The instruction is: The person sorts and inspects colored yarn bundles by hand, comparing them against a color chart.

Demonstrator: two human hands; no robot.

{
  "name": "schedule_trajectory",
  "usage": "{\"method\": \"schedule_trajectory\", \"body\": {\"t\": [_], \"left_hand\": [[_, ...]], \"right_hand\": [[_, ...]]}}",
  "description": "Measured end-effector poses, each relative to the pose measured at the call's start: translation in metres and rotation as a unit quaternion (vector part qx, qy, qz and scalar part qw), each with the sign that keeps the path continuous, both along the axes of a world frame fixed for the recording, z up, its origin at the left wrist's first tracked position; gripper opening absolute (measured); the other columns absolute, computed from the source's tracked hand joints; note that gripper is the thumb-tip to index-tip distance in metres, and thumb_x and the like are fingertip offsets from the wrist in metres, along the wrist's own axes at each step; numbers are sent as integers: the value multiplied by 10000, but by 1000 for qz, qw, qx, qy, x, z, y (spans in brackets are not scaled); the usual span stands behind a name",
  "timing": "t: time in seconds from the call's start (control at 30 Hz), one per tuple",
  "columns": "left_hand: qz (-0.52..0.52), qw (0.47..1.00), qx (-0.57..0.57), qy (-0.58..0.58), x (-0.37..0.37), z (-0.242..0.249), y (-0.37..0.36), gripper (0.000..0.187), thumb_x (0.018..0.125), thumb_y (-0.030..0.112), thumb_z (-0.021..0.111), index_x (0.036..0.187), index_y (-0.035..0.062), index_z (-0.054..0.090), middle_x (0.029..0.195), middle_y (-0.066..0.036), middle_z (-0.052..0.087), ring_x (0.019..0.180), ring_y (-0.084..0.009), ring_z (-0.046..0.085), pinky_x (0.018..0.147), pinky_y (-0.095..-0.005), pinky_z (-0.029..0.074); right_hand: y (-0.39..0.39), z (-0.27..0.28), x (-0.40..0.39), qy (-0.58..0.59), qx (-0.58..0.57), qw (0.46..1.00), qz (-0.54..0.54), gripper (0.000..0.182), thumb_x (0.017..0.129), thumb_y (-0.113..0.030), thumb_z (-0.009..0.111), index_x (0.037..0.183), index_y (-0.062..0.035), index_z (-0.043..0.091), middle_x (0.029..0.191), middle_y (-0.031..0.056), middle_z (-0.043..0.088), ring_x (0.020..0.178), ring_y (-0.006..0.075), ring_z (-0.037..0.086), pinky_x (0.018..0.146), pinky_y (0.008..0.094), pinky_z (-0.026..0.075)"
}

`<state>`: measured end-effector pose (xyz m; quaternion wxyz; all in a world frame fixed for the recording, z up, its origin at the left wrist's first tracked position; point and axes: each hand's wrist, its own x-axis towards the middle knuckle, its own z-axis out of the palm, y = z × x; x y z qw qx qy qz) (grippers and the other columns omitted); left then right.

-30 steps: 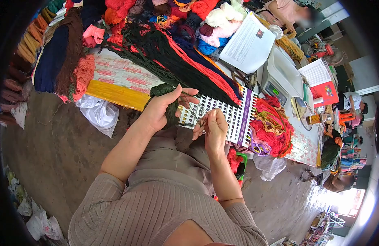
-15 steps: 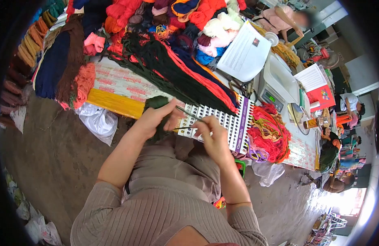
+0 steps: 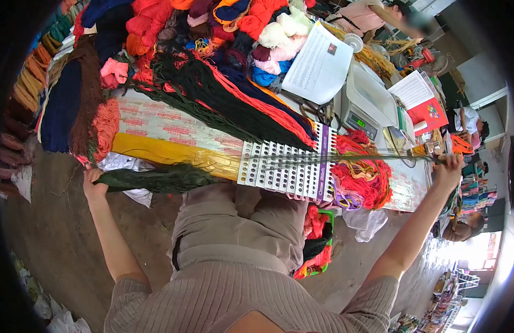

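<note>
My arms are spread wide. At the left, my left hand (image 3: 94,183) is closed on one end of a dark green yarn hank (image 3: 157,178), which hangs in front of the table edge. Far to the right, my right hand (image 3: 450,168) grips thin green strands (image 3: 373,156) pulled out nearly straight across the front. Beneath the strands lie white cards with rows of holes (image 3: 284,169) and a purple "Cross Stitch" strip (image 3: 325,166). Long dark green yarn (image 3: 212,108) reaches onto the cards from behind, beside coral yarn (image 3: 257,100).
Tangled red yarn (image 3: 373,186) lies right of the cards. Behind are a printed sheet (image 3: 315,66), scissors (image 3: 326,112) and a digital scale (image 3: 359,125). Coloured yarn heaps fill the back. A green basket (image 3: 330,238) stands below the table. Another person (image 3: 359,16) is at the back right.
My hands were close together over the cards and have moved far apart, left and right. The green strands are now stretched long between them, and the hank extends from my left hand.
</note>
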<state>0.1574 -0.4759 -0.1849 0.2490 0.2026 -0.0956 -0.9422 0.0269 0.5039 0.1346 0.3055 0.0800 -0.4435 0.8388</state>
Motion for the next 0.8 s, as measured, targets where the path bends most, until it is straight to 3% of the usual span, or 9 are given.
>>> {"method": "schedule_trajectory", "body": {"t": [0.03,0.1,0.13,0.2,0.27,0.3,0.5,0.63,0.8], "left_hand": [[-3,1000,2,-4,1,5,5,417,980,322,325,861,22,590,499,65,326,429,-60,317,433,-198,265],[-46,995,-14,86,-4,36,30,416,982,304,324,991,-7,601,524,66,349,438,-58,314,448,-191,276],[-96,988,-28,115,-10,47,47,417,984,288,328,1171,-24,530,562,58,379,454,-53,320,466,-186,291],[-153,979,-32,129,-27,93,124,458,958,267,412,1319,-12,380,681,34,436,495,-41,341,479,-182,300],[-239,962,-25,127,-50,116,193,392,929,217,478,1283,53,450,734,12,482,513,-46,360,494,-184,322],[-263,959,-29,100,-62,109,219,361,915,211,504,1241,57,488,828,-7,560,536,-59,394,512,-189,346],[-539,830,-143,13,-113,107,356,429,925,371,481,1217,58,519,1203,-91,545,752,-119,590,584,-213,478],[-639,752,-139,-79,-122,94,397,507,893,411,529,1221,34,442,1170,-103,528,848,-232,621,579,-293,482],[-668,705,-202,-125,-135,89,411,399,894,383,534,1108,47,552,1048,-46,594,765,-130,589,595,-258,448]], "right_hand": [[-1,5,13,-4,2,1000,-3,200,916,-183,512,769,-52,481,654,-21,370,542,95,326,502,207,304],[-28,35,35,21,-3,947,-322,274,891,-191,522,664,-97,401,565,-21,293,490,120,290,496,238,307],[-75,42,41,-14,92,928,-361,237,879,-199,524,685,-82,455,581,-12,355,502,113,343,504,248,330],[-131,28,33,-90,183,922,-331,199,885,-212,519,789,-42,557,632,1,447,541,97,405,524,239,352],[-126,-39,9,-83,529,788,-305,230,891,-195,501,1002,-25,610,786,5,559,712,86,519,646,222,419],[-192,-52,14,-178,439,863,-178,203,892,-183,521,1004,-41,615,852,20,587,758,93,537,684,234,435],[-343,-195,0,-229,528,801,164,233,828,-53,587,1036,-20,486,684,74,612,592,125,590,542,244,465],[-366,-241,-9,-307,487,799,176,125,838,-96,586,876,21,610,657,63,615,526,110,559,503,245,442],[-368,-252,-13,-346,518,772,123,179,834,-213,577,860,-51,649,641,33,630,567,136,592,560,283,455]]}}
